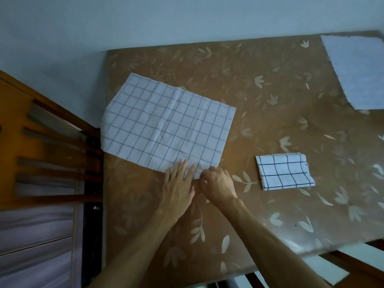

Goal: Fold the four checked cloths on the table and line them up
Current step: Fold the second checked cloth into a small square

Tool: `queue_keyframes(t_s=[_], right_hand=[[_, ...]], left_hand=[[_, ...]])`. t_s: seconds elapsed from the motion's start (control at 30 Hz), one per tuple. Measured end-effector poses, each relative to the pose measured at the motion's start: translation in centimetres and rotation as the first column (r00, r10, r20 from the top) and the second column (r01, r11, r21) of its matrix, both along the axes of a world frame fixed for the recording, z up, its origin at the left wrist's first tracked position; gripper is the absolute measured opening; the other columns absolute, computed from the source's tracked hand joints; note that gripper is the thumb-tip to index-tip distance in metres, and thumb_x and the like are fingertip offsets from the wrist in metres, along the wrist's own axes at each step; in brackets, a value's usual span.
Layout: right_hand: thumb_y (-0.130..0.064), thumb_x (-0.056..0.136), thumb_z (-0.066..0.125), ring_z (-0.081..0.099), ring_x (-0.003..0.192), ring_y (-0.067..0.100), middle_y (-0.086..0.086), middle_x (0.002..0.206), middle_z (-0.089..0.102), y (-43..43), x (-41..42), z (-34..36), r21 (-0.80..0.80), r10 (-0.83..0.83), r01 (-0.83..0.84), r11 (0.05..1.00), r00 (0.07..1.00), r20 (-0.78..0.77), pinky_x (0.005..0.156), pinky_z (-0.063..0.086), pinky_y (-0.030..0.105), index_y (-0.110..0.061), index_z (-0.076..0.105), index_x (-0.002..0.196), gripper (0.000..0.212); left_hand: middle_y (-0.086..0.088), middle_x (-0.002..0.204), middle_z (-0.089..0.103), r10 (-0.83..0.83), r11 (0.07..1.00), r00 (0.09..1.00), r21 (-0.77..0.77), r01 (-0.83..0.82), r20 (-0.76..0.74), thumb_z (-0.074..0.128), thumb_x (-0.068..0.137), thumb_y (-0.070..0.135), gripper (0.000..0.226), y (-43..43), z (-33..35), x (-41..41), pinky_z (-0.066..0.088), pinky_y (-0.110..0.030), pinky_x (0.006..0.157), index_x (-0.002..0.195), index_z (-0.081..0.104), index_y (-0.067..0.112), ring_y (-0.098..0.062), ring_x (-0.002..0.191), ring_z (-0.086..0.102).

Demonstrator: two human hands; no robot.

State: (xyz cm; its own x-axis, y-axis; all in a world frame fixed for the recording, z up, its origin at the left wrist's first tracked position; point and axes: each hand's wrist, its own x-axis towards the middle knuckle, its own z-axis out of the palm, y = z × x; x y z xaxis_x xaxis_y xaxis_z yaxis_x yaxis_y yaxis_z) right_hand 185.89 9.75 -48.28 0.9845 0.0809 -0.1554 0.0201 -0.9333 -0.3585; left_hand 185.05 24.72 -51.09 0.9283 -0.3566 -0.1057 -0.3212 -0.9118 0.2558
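Both hands (197,183) meet the open cloth's (166,125) near corner.

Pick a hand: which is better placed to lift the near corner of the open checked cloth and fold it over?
Probably right. The right hand is curled at the open cloth's near corner, seemingly pinching it; the left hand lies flat beside it.

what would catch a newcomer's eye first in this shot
The large white cloth with a blue grid, spread flat at the table's left, with the left hand and right hand at its near corner. Right of them lies a small folded white cloth with dark checks on the brown leaf-patterned tabletop.
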Motion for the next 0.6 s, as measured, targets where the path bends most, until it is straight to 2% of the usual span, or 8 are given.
queue_keyframes(t_s=[0.13,0.2,0.27,0.33,0.43,0.5,0.57,0.6], right_hand=[[-0.030,0.089,0.056,0.062,0.084,0.021,0.002,0.087,0.068,-0.1,-4.4,2.6,0.110,0.029,-0.031,0.993,0.999,0.021,0.080,0.047,0.034,-0.014,0.071,0.087,0.022],[-0.031,0.091,0.054,0.061,0.088,0.019,0.000,0.092,0.067,-0.5,-6.2,3.9,0.133,0.111,-0.114,0.985,0.993,0.030,0.084,0.048,0.034,-0.015,0.070,0.093,0.023],[-0.034,0.090,0.055,0.061,0.095,0.019,0.000,0.101,0.066,-1.4,-7.9,4.8,0.151,0.198,-0.202,0.968,0.979,0.042,0.089,0.048,0.037,-0.018,0.068,0.105,0.026],[-0.036,0.088,0.059,0.058,0.106,0.020,0.000,0.115,0.063,-2.8,-9.5,5.2,0.145,0.247,-0.252,0.957,0.968,0.051,0.096,0.046,0.038,-0.020,0.063,0.120,0.036],[-0.022,0.083,0.065,0.043,0.130,0.022,0.002,0.141,0.049,-5.3,-11.7,5.6,0.073,0.269,-0.268,0.961,0.963,0.000,0.109,0.034,0.037,-0.020,0.047,0.140,0.060],[-0.005,0.079,0.063,0.033,0.140,0.024,0.003,0.150,0.039,-6.8,-13.0,5.7,-0.015,0.228,-0.228,0.973,0.973,-0.015,0.112,0.030,0.038,-0.020,0.042,0.143,0.069],[0.003,0.075,0.062,0.035,0.139,0.026,0.005,0.148,0.044,-8.0,-14.1,5.4,-0.047,0.153,-0.152,0.987,0.988,0.021,0.111,0.032,0.040,-0.019,0.050,0.137,0.067],[0.003,0.075,0.063,0.039,0.137,0.027,0.005,0.144,0.050,-8.5,-14.6,5.4,-0.044,0.121,-0.119,0.992,0.992,0.038,0.110,0.033,0.041,-0.017,0.057,0.131,0.060]], left_hand=[[-0.004,0.129,0.066,0.014,0.993,0.997,-0.122,-0.005,0.071,0.078,0.078,0.016,0.047,-0.2,1.5,-3.4,0.044,-0.051,0.108,0.123,0.066,0.017,-0.024,0.125,0.059],[0.002,0.113,0.072,0.084,0.967,0.994,-0.247,-0.066,0.063,0.078,0.078,0.007,0.032,0.0,2.5,-4.9,0.042,-0.039,0.105,0.108,0.071,0.018,-0.016,0.113,0.064],[0.004,0.107,0.073,0.134,0.941,0.991,-0.316,-0.119,0.024,0.072,0.084,0.003,0.027,0.1,3.3,-6.3,0.034,-0.028,0.103,0.106,0.072,0.018,-0.014,0.105,0.066],[0.005,0.108,0.073,0.142,0.934,0.990,-0.331,-0.132,0.005,0.065,0.090,0.004,0.026,0.4,4.1,-7.9,0.031,-0.025,0.104,0.110,0.073,0.018,-0.013,0.104,0.065],[0.004,0.107,0.074,0.168,0.869,0.976,-0.447,-0.212,-0.137,0.061,0.096,0.009,0.021,0.8,6.2,-10.8,0.044,-0.014,0.092,0.112,0.074,0.014,-0.008,0.098,0.066],[0.006,0.110,0.069,0.229,0.809,0.944,-0.493,-0.321,-0.238,0.064,0.096,0.015,0.025,1.3,7.6,-12.8,0.041,-0.002,0.082,0.119,0.071,0.007,-0.006,0.100,0.064],[0.003,0.101,0.064,0.275,0.748,0.893,-0.505,-0.431,-0.355,0.069,0.093,0.027,0.040,1.6,8.8,-14.5,0.041,-0.007,0.079,0.123,0.067,0.001,-0.006,0.095,0.062],[0.002,0.092,0.063,0.292,0.709,0.869,-0.520,-0.476,-0.399,0.071,0.091,0.029,0.039,2.0,9.2,-15.1,0.041,-0.010,0.072,0.114,0.070,-0.002,-0.002,0.074,0.040]])
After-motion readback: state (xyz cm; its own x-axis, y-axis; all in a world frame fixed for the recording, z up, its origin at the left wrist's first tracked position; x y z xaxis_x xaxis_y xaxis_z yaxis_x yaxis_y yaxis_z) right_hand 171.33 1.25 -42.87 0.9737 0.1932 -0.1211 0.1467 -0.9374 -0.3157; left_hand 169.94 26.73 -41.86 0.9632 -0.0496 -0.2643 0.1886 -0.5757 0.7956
